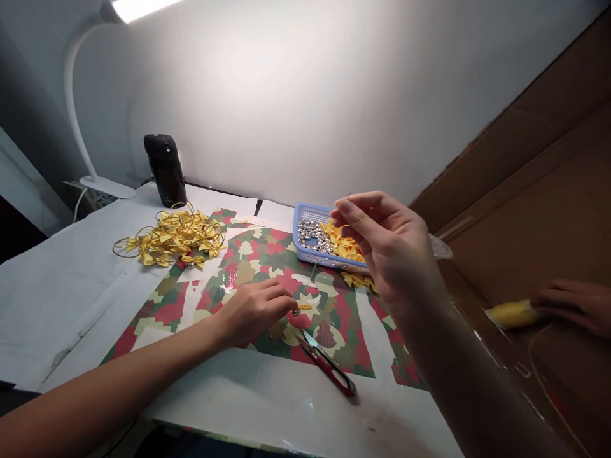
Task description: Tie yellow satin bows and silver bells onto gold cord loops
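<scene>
**Right hand (386, 245) raised in a pinch, left hand (255, 312) low on the sheet**

The right forearm rises from the lower right, with thumb and forefinger closed on a thin metal sliver (350, 196), too fine to identify. The left arm reaches in from the lower left corner, palm down, its curled fingers closed at a small yellow bow (302, 308) with a metal ring. That bow sits near the middle of a red-and-green camouflage sheet (267, 254), just above red-handled thread snips (327, 366) near the sheet's near edge.

Toward the far edge of the white surface (57, 286), a blue plastic tray (305, 254) holds silver beads (312, 235) and yellow folded pieces (341, 243). A heap of yellow bows with gold wire loops (172, 238) lies at the far left, near a black cylindrical object (165, 168) and a white desk lamp (79, 95). At the right, another person's hand (573, 305) rests beside a yellow roll (510, 313) on brown cardboard (525, 159).
</scene>
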### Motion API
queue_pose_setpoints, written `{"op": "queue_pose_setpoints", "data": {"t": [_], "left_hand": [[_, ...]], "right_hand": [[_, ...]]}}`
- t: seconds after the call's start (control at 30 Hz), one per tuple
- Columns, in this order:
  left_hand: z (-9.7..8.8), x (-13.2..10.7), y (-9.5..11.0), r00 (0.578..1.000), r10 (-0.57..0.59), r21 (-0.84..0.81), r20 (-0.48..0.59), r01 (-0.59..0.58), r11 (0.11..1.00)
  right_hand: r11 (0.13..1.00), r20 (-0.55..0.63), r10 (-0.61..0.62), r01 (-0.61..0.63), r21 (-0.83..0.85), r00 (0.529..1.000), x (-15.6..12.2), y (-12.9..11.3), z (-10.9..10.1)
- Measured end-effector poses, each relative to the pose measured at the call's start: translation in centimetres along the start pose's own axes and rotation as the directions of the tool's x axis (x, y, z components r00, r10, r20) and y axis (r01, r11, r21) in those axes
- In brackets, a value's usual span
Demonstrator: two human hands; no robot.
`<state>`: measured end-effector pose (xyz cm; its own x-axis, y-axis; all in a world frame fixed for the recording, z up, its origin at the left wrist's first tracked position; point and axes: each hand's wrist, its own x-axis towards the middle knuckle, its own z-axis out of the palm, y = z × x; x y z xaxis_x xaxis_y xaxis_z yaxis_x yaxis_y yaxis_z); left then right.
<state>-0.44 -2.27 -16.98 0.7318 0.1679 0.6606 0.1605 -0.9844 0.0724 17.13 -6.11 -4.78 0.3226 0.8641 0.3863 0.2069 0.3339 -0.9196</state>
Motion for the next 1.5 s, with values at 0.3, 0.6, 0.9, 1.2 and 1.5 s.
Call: {"op": "queue_pose_setpoints", "data": {"t": [0.3,0.6,0.9,1.2,1.5], "left_hand": [[-0.2,0.3,0.2,1.000,0.004,-0.018,0.005,-0.004,1.000],[-0.4,0.6,0.7,0.999,0.048,-0.181,0.018,-0.044,0.983],[-0.7,0.8,1.7,0.968,-0.238,-0.461,0.078,0.247,0.853],[-0.4,0.5,1.1,0.783,-0.591,-0.467,0.196,0.604,0.646],[-0.3,0.6,1.4,0.642,-0.730,-0.480,0.234,0.729,0.488]], "right_hand": [[0.999,-0.019,-0.015,0.015,0.031,1.000,1.4,0.7,-0.2],[0.998,-0.065,-0.017,0.021,0.064,0.998,2.7,3.2,-0.2],[0.980,0.163,0.196,-0.188,-0.060,0.967,0.7,7.7,-0.1],[0.948,0.283,0.220,-0.137,-0.287,0.933,-2.7,11.9,0.3],[0.709,0.344,-0.411,0.533,-0.462,0.844,-7.8,10.2,0.0]]}}
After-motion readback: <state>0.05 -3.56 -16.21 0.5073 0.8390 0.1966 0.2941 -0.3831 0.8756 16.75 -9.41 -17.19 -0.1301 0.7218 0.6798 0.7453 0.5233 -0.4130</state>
